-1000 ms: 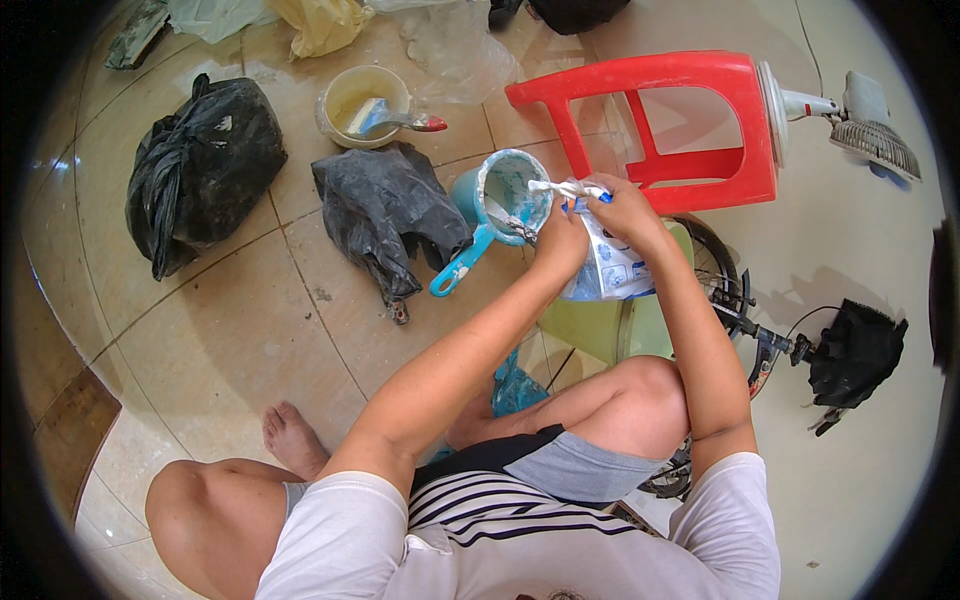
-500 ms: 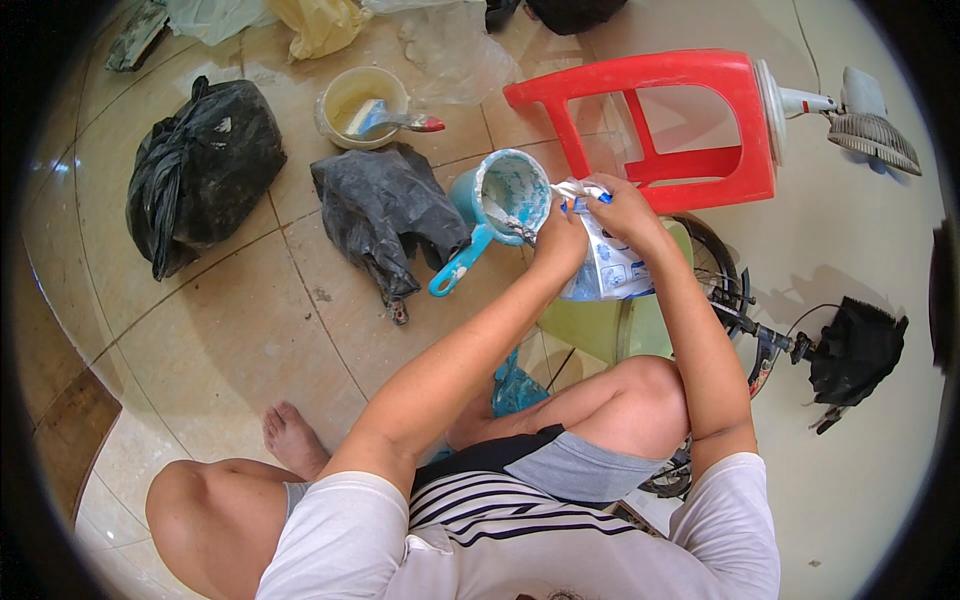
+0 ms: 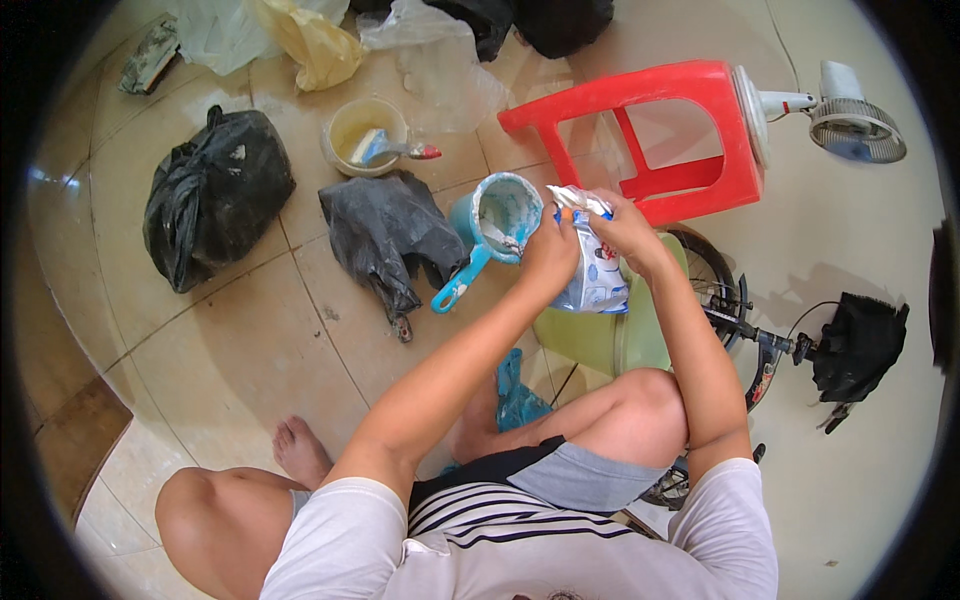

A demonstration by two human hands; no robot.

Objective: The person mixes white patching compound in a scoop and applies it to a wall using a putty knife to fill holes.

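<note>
Grip: I saw left hand [image 3: 552,250] and right hand [image 3: 626,230] both pinching the top of a white-and-blue packet [image 3: 598,285].
Packet: right of the blue dipper [image 3: 464,218], overlapping the pale green bin [image 3: 580,338] on its near side.
Mouth: whether open, I couldn't tell.
Spill risk: I judged a sudden tug might split the plastic, scattering contents across the tiled floor [image 3: 240,350].
</note>
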